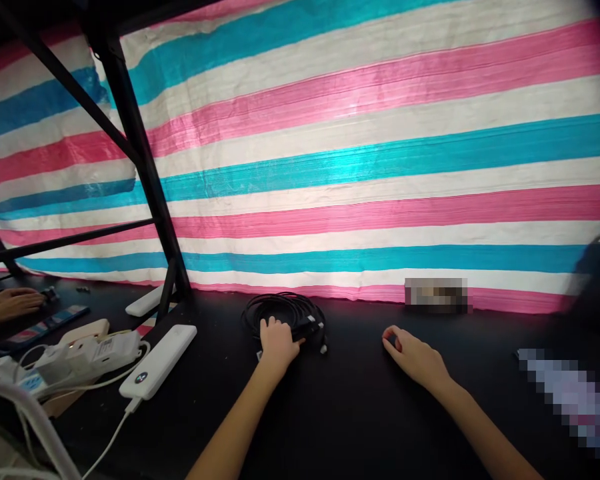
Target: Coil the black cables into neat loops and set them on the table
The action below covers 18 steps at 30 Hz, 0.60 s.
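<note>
A coil of black cables (pixel 284 308) lies on the black tabletop, its loops toward the back and several plug ends at its right side. My left hand (pixel 278 343) rests on the front of this coil, fingers bent over the loops and the thumb pointing right; the fingertips are partly hidden. To the right, apart from the cables, my right hand (pixel 414 357) is just above or on the table. Its fingers are curled in toward the thumb, with a small dark gap between them, and I see nothing held there.
A white power bank (pixel 159 361) with a cable plugged in lies to the left, beside a white power strip (pixel 100 353) with chargers. Another person's hand (pixel 13 305) is at the far left, near a phone (pixel 40 330). A black metal post (pixel 145 167) rises behind; striped sheeting (pixel 380 153) closes the back.
</note>
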### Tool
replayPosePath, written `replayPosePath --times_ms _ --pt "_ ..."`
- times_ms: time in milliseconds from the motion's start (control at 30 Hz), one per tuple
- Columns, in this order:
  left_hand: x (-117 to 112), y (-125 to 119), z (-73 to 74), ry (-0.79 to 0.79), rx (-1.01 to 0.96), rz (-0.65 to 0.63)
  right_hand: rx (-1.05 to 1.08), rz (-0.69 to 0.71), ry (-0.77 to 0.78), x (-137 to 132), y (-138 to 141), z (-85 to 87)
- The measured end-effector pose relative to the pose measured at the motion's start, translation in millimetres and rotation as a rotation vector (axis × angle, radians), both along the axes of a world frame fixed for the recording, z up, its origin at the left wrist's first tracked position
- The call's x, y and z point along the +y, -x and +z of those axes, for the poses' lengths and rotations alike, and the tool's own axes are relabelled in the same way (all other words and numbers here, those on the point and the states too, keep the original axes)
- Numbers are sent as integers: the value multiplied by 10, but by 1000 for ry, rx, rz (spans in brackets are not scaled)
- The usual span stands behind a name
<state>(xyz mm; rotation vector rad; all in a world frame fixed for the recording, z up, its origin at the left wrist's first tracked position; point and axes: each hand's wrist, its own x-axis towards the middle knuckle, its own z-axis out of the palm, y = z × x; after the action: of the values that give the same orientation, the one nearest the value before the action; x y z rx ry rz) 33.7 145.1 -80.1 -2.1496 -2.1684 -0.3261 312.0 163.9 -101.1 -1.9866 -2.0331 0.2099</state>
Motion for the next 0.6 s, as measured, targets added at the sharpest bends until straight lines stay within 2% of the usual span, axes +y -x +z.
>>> replayPosePath --times_ms 167,300,433,600 --pt "31 416 40 36 -28 281 -12 7 20 4 4 10" --pt "22 721 105 40 -50 423 1 18 33 28 -2 -12" --pt "29 817 159 76 -93 438 -5 16 16 40 4 -30" --pt "56 718 148 79 -111 378 -18 24 14 27 10 -14"
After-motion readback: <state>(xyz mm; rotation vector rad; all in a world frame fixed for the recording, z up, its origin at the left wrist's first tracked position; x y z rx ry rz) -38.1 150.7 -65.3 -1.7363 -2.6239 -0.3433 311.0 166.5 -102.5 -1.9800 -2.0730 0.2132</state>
